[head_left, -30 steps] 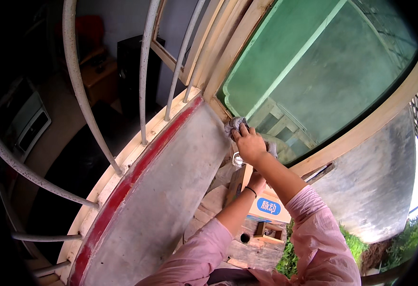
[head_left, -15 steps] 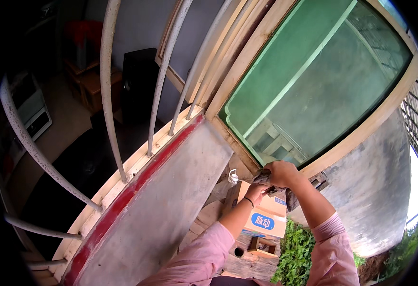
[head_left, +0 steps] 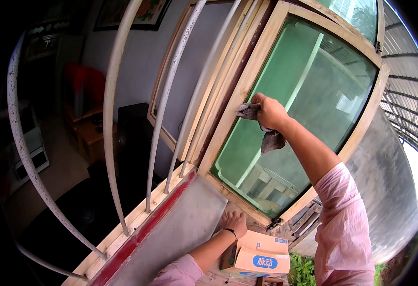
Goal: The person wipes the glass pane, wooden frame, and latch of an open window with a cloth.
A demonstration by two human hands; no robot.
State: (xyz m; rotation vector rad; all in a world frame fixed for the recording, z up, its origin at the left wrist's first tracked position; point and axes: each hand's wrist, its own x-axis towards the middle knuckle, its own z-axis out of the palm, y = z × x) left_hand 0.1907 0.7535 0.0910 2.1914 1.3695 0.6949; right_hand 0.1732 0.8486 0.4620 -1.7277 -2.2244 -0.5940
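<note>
The right hand [head_left: 273, 113] has its fingers curled closed around a bunched grey cloth [head_left: 272, 142], one end of it up against the wooden frame [head_left: 253, 71] and the other hanging in front of the green glass pane [head_left: 309, 114]. The left hand [head_left: 234, 223] is loosely open, fingers slightly bent and a little apart (whether they touch the grey ledge [head_left: 185, 219] I cannot tell), just above the cardboard box [head_left: 254, 244].

The cloth [head_left: 272, 142] is grey, perhaps brownish in shadow, the glass [head_left: 280, 69] green, its frame [head_left: 260, 57] cream. The sleeves [head_left: 340, 214] are pink; a red stripe [head_left: 144, 229] edges the grey sill [head_left: 185, 221], and a blue oval [head_left: 265, 262] marks the tan box [head_left: 252, 244].
</note>
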